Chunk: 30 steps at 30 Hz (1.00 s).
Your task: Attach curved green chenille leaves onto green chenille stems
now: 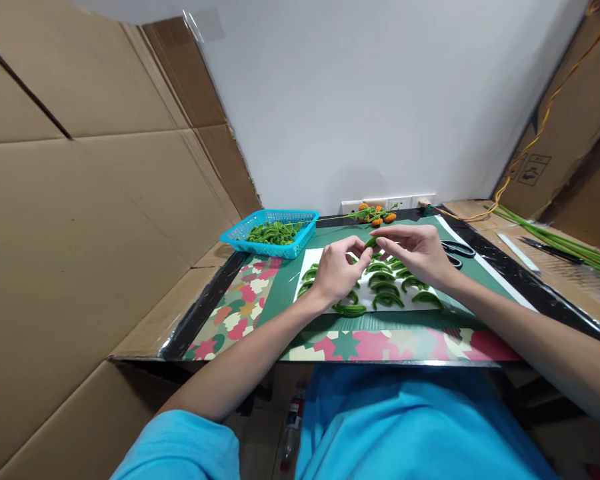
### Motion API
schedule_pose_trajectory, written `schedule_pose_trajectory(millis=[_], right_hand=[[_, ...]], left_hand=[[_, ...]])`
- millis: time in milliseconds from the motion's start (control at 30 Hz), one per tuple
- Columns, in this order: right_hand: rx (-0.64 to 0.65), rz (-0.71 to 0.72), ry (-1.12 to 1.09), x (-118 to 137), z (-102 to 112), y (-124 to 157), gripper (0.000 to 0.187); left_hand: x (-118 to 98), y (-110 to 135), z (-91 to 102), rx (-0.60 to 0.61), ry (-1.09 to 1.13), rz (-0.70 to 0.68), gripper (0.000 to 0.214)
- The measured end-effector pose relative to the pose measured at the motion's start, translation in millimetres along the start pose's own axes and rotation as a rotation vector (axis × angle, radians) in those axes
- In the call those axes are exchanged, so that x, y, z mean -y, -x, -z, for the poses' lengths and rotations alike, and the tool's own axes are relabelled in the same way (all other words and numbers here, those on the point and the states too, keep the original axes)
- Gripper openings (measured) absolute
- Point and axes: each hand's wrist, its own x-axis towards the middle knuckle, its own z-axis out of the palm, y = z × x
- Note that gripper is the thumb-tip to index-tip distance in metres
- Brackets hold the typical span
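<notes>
My left hand (341, 270) and my right hand (417, 253) meet over a white sheet (300, 280). Between their fingertips is a small green pipe-cleaner leaf (371, 243); both hands are closed in a pinch on it, and the fingers partly cover it. Below them, several curved green leaves (384, 288) of the same fuzzy kind lie in rows on the sheet. One leaf (349, 310) at the front overlaps the sheet's near edge. My left hand hides some of the leaves on that side.
A blue plastic basket (293, 250) at the back left holds a heap of green pieces (275, 233). Orange flowers (375, 215) on green stems lie by the wall sockets. Black-handled scissors (457, 250) are beside my right hand. Further right are a pale strip (518, 252), a black tool (553, 249) and green stems (565, 239).
</notes>
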Motion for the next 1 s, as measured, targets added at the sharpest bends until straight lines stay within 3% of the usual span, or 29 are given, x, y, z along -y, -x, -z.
schedule_pose_trajectory(millis=[133, 300, 433, 533, 700, 800, 1000], right_hand=[[0.005, -0.024, -0.095, -1.7, 1.4, -1.1, 0.028], [0.055, -0.074, -0.213, -2.0, 2.8, -4.6, 0.042], [0.038, -0.159, -0.259, -2.5, -1.2, -5.8, 0.034], [0.005, -0.181, -0.293, -2.3, -4.6, -4.5, 0.035], [-0.036, -0.170, -0.210, 2.4, -5.2, -3.4, 0.041], [-0.024, -0.158, -0.185, 4.8, -3.9, -4.2, 0.043], [-0.047, -0.107, -0.088, 3.8, -5.7, -3.1, 0.040]], left_hand=[[1.0, -0.6, -1.6, 0.048, 0.133, 0.050, 0.031], [-2.8, -2.7, -2.2, 0.184, 0.525, 0.153, 0.043], [-6.0, -1.9, -3.2, 0.301, 0.647, 0.205, 0.043], [-4.7, -0.3, -4.8, 0.303, 0.554, 0.172, 0.044], [-2.5, 3.0, -5.7, 0.192, 0.121, -0.030, 0.035], [-2.9, 4.1, -5.3, 0.131, -0.061, -0.084, 0.030], [0.2, 0.9, -4.9, 0.123, -0.009, 0.001, 0.036]])
